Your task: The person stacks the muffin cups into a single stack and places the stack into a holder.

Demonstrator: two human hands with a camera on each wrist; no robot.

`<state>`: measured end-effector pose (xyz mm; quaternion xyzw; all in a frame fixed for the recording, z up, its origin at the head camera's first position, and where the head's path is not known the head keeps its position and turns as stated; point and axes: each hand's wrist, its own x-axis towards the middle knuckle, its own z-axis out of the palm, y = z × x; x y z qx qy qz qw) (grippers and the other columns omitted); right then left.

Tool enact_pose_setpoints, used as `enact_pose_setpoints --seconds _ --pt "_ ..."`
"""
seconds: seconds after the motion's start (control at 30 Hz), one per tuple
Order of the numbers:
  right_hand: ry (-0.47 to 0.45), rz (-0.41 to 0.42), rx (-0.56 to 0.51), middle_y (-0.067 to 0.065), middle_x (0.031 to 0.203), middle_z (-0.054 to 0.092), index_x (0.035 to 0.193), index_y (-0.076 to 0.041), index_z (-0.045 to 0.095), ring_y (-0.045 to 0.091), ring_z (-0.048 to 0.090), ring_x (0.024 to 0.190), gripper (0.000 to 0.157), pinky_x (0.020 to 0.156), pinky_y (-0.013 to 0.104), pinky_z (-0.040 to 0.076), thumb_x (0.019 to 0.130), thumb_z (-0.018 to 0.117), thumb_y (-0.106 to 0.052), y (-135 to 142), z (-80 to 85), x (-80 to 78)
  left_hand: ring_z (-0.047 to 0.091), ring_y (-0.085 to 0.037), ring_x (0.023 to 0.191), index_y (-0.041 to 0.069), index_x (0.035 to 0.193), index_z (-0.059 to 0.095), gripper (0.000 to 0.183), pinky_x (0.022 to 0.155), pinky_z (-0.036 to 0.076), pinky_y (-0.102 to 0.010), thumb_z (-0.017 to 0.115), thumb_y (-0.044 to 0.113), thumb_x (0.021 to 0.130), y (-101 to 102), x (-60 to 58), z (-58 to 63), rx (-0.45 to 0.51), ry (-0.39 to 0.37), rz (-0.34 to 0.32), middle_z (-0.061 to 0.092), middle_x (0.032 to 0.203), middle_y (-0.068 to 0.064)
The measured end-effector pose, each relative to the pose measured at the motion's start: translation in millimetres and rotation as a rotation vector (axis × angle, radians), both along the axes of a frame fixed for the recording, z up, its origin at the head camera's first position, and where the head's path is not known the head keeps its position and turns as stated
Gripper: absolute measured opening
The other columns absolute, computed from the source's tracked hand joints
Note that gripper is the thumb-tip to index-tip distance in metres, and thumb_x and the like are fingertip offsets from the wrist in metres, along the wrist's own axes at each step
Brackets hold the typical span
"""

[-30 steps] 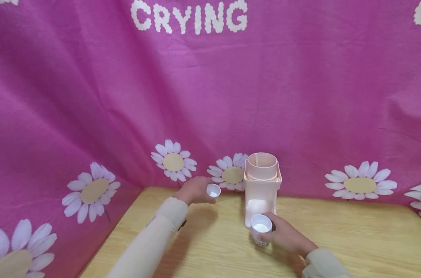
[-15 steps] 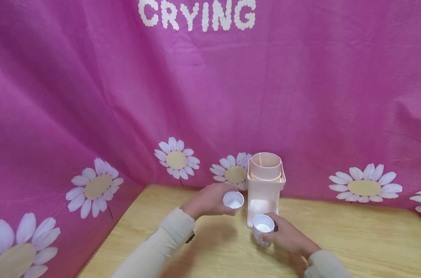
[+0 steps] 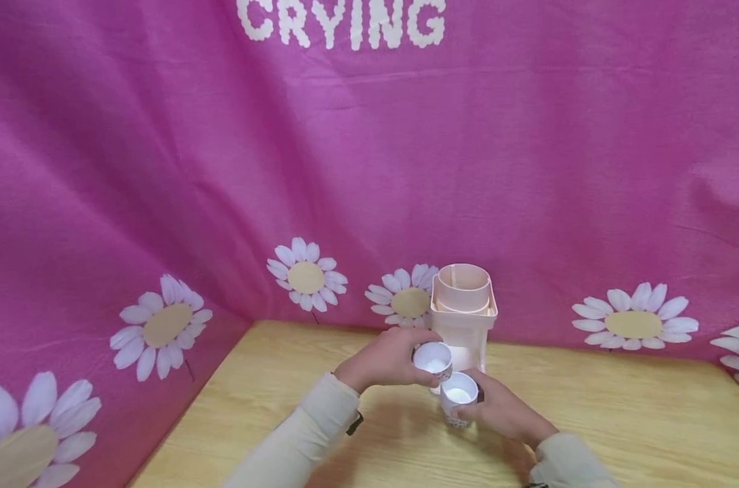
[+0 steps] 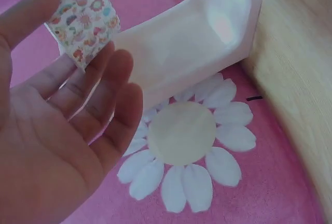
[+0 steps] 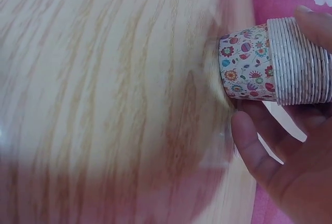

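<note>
My left hand (image 3: 389, 359) pinches a small paper cup (image 3: 435, 359) between thumb and fingers. In the left wrist view the flower-patterned side of this paper cup (image 4: 85, 24) shows at the fingertips. My right hand (image 3: 504, 411) grips a stack of nested paper cups (image 3: 457, 396), upright and mouth up. The right wrist view shows many rims bunched on the cup stack (image 5: 298, 60), with printed flowers below them. In the head view the left cup is up beside the stack's mouth, slightly farther back, and overlaps its rim.
A pale pink dispenser (image 3: 465, 322) with a round open tube on top stands just behind both hands. Beneath is a light wooden table (image 3: 588, 413). A magenta cloth (image 3: 528, 169) with printed daisies hangs along the back and left side.
My left hand has carried its paper cup right and nearer, from the left of the dispenser to beside the stack. The right hand and its stack stay nearly in place.
</note>
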<state>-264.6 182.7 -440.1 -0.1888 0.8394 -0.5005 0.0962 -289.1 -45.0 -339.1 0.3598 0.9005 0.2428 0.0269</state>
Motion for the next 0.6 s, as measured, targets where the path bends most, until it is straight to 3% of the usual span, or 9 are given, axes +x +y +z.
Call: enact_pose_setpoints --seconds 0.17,0.27,0.43,0.6 --pt "-0.002 -0.013 0.042 0.009 0.106 0.066 0.123 -0.003 0.055 0.017 0.059 0.097 0.048 0.082 0.024 0.048 0.082 0.075 -0.017 -2 1.1 1.5 0.056 -0.003 0.081 0.019 0.112 0.069 0.042 0.07 0.043 -0.014 0.086 0.029 0.074 7 3.6 -5.6 -0.027 0.021 -0.032 0.07 0.098 0.007" --pt "0.006 -0.031 0.069 0.008 0.108 0.066 0.124 -0.006 0.055 0.017 0.059 0.099 0.05 0.084 0.028 0.048 0.081 0.076 -0.02 -2 3.7 -0.4 0.057 -0.003 0.083 0.019 0.112 0.068 0.042 0.073 0.043 -0.014 0.086 0.029 0.074 13 4.9 -5.2 -0.046 0.074 -0.033 0.069 0.099 0.008" --pt "0.003 -0.015 0.018 0.012 0.12 0.065 0.138 -0.004 0.048 0.021 0.059 0.109 0.065 0.094 0.036 0.047 0.081 0.076 -0.018 -2 5.8 -4.4 0.058 -0.003 0.084 0.023 0.109 0.068 0.042 0.071 0.044 -0.017 0.086 0.034 0.073 23 8.6 -5.8 -0.102 0.162 -0.018 0.069 0.1 0.01" --pt "-0.015 -0.004 -0.013 0.013 0.124 0.064 0.139 -0.002 0.047 0.021 0.058 0.112 0.067 0.098 0.039 0.044 0.081 0.075 -0.017 3 2.3 0.8 0.054 0.0 0.076 0.024 0.103 0.069 0.037 0.064 0.041 -0.014 0.083 0.042 0.074 36 12.1 -17.8 -0.077 0.137 0.003 0.068 0.093 0.012"
